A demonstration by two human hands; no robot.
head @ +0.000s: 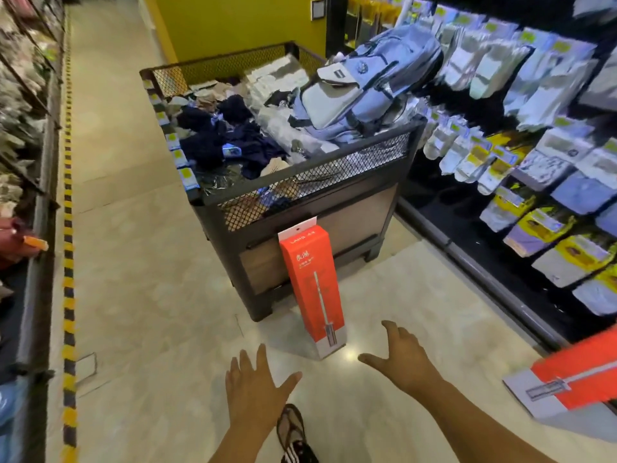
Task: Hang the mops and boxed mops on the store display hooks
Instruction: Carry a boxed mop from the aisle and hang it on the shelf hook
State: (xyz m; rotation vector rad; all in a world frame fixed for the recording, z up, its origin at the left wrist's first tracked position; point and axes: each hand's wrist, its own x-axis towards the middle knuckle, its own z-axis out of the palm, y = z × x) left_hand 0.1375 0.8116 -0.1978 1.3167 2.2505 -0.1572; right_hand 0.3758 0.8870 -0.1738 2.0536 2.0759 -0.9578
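A tall red and white boxed mop stands upright on the floor, leaning against the front of a black mesh bin. A white hang tab sticks up from its top. My left hand is stretched out low in front of me, fingers spread, holding nothing. My right hand is also spread and empty, just right of the box's foot and not touching it. A second red and white boxed mop lies tilted at the lower right edge, partly cut off.
The mesh bin holds dark clothes, packets and a light blue backpack. Display hooks with packaged socks line the right wall. Shelves of goods run along the left behind a yellow-black floor stripe. My sandalled foot is below.
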